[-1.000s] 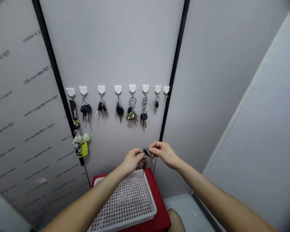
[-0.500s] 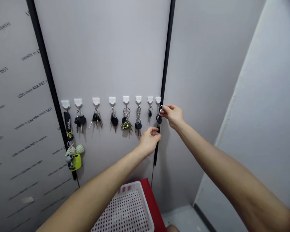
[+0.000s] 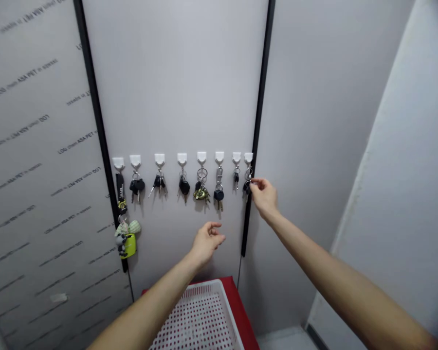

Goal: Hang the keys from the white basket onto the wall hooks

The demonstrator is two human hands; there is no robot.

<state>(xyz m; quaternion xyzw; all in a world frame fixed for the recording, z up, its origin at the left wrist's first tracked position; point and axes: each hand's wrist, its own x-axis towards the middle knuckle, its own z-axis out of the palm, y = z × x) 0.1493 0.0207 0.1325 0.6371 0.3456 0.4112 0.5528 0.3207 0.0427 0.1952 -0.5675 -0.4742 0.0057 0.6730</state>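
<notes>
My right hand (image 3: 264, 197) is at the rightmost bunch of keys (image 3: 246, 187), its fingertips closed at the edge of the bunch. That bunch hangs by its metal ring from the last white hook (image 3: 248, 158), over the black strip. Lower and to the left, my left hand (image 3: 206, 241) is in the air in front of the panel, holding nothing, with its thumb and fingers apart. Just left of the right hand hang a small pair of keys (image 3: 236, 179) and a larger bunch with a black fob (image 3: 219, 195).
More key bunches hang along the row, one with a gold-coloured piece (image 3: 201, 194). At the far left is a black strap (image 3: 120, 189) with a lime-green charm (image 3: 129, 247). Below, a white perforated basket (image 3: 230, 311) stands on a red surface (image 3: 241, 311). A wall panel rises at right.
My left hand has drawn away from the rightmost keys, down and to the left. My right hand has shifted from the top of that bunch to lower on it. The view has moved slightly.
</notes>
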